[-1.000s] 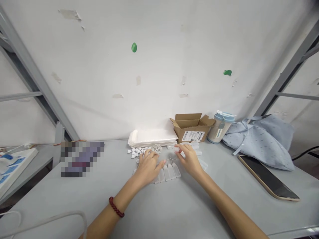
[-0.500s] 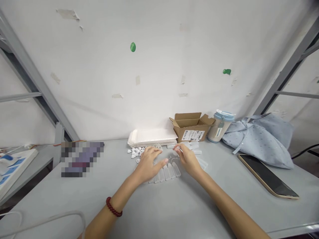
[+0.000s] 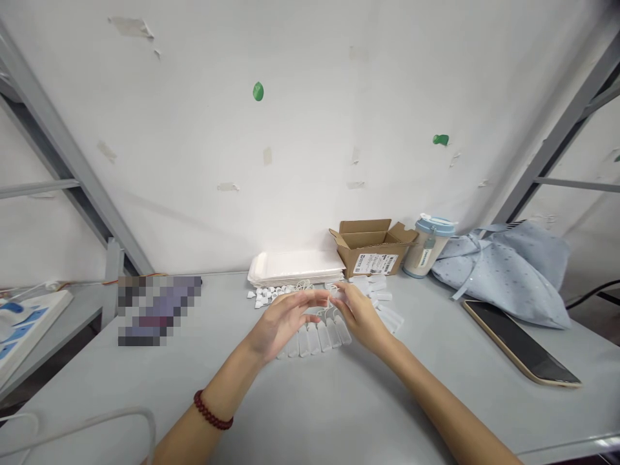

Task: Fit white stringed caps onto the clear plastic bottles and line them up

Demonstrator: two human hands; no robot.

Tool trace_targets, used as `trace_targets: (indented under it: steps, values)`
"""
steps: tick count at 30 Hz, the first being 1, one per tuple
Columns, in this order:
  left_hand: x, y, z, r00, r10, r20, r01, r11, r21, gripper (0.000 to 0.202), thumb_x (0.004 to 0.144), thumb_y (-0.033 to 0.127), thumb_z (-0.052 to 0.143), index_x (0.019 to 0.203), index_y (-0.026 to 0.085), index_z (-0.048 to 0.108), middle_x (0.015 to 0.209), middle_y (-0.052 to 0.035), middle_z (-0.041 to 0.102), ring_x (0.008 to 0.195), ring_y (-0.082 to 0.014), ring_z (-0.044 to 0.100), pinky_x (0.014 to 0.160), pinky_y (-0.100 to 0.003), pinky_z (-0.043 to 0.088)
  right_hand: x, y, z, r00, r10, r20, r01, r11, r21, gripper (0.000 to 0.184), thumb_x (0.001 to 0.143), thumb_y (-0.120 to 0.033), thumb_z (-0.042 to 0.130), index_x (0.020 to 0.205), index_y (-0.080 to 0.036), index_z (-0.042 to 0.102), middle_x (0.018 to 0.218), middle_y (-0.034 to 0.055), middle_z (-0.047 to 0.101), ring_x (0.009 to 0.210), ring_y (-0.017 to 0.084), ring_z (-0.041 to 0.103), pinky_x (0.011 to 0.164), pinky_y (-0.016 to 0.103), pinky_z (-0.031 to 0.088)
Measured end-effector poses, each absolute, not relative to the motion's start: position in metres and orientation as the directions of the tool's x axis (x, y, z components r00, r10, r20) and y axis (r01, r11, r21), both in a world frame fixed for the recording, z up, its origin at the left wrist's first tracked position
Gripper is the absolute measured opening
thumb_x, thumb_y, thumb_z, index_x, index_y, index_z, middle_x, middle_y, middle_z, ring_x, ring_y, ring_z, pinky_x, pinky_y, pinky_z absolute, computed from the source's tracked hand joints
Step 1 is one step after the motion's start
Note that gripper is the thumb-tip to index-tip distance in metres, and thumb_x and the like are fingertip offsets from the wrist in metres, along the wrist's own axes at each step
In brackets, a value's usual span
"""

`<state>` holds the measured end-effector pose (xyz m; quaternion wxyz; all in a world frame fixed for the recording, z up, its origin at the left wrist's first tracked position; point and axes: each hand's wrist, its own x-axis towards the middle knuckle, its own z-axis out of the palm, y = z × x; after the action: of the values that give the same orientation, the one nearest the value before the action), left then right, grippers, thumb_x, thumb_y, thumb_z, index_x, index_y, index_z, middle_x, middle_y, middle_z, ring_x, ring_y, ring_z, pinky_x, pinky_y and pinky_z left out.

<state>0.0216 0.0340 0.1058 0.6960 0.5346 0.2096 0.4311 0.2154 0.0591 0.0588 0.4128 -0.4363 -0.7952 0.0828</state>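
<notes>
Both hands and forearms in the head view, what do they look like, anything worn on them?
The left hand and right hand are bare, without gloves, and no sleeves show on either forearm. Around the left forearm sits a dark red beaded bracelet; the right forearm shows nothing worn.

Wall (image 3: 310, 116): evenly lit, crossed at left by a faint diagonal shadow (image 3: 157, 206). Desk (image 3: 310, 413): glare (image 3: 608, 444) caught at the front-right edge. Side posts (image 3: 68, 145): splayed by wide-angle distortion. Clear vials (image 3: 323, 336): softly rendered. Patch at left (image 3: 159, 310): pixelated.
</notes>
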Motion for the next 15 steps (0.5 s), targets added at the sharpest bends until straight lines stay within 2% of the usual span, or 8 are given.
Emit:
trace_targets:
  steps: [9, 15]
  values:
    - [0.0226, 0.0333, 0.1058, 0.557, 0.821, 0.126, -0.398, 0.130, 0.908, 0.038, 0.087, 0.039, 0.047, 0.103, 0.011, 0.067, 0.115, -0.0153, 0.057, 0.110, -0.0280, 0.045, 0.080, -0.033, 0.041, 0.2091, 0.0496, 0.0646, -0.276, 0.699, 0.660, 0.562, 0.674, -0.479, 0.023, 0.091, -0.022, 0.040, 0.114, -0.021, 0.043, 0.101, 0.0104, 0.060, 0.089, 0.023, 0.059, 0.074, 0.036, 0.050]
    - [0.0244, 0.0354, 0.1016, 0.502, 0.864, 0.048, -0.327, 0.138, 0.935, 0.035, 0.087, 0.038, 0.050, 0.108, 0.013, 0.063, 0.109, -0.0138, 0.059, 0.105, -0.0265, 0.050, 0.080, -0.033, 0.041, 0.2104, 0.0492, 0.0655, -0.282, 0.675, 0.682, 0.549, 0.696, -0.462, 0.021, 0.091, -0.019, 0.039, 0.110, -0.020, 0.047, 0.097, 0.0097, 0.061, 0.089, 0.022, 0.058, 0.074, 0.035, 0.049]
